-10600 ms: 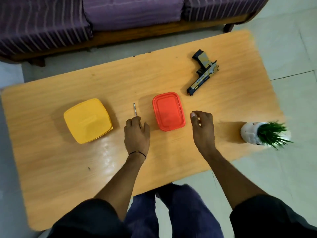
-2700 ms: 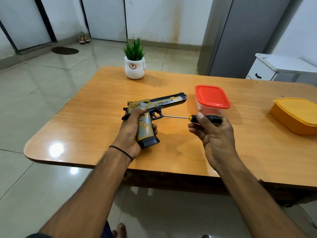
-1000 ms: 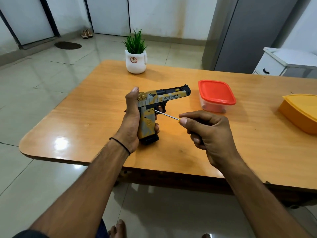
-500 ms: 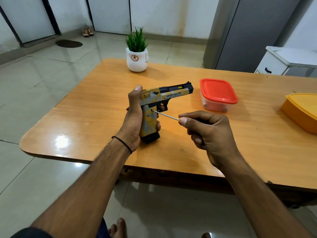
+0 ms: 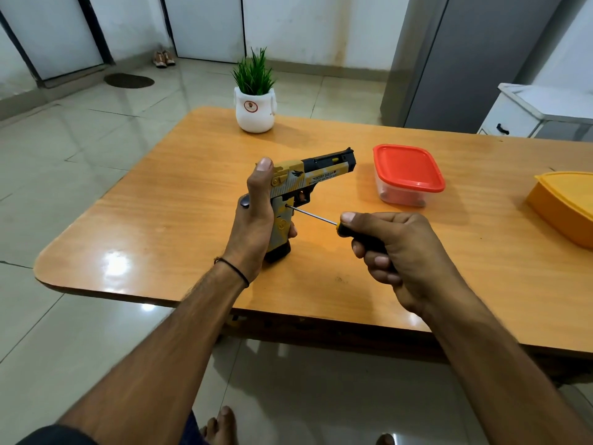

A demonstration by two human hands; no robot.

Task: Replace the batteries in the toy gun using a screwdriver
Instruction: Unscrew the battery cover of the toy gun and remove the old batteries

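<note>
The toy gun [image 5: 316, 171], yellow, grey and black, stands upright with its grip base on the wooden table [image 5: 167, 220], barrel pointing right. My left hand [image 5: 256, 220] is wrapped around its grip from the left, thumb up along the rear. My right hand [image 5: 398, 252] is closed on the black handle of the screwdriver [image 5: 313, 215]. Its thin metal shaft runs up-left and its tip touches the side of the grip just below the trigger. Most of the handle is hidden in my fist.
A clear box with a red lid [image 5: 407, 173] sits right of the gun. A yellow lidded box [image 5: 568, 203] lies at the table's right edge. A white pot with a green plant [image 5: 255, 107] stands at the far edge. A grey cabinet [image 5: 475, 59] is behind.
Since a second ago the gun has stood slightly more upright and the screwdriver tip stays pressed at the grip. Earlier, the gun and screwdriver were picked up from the table.
</note>
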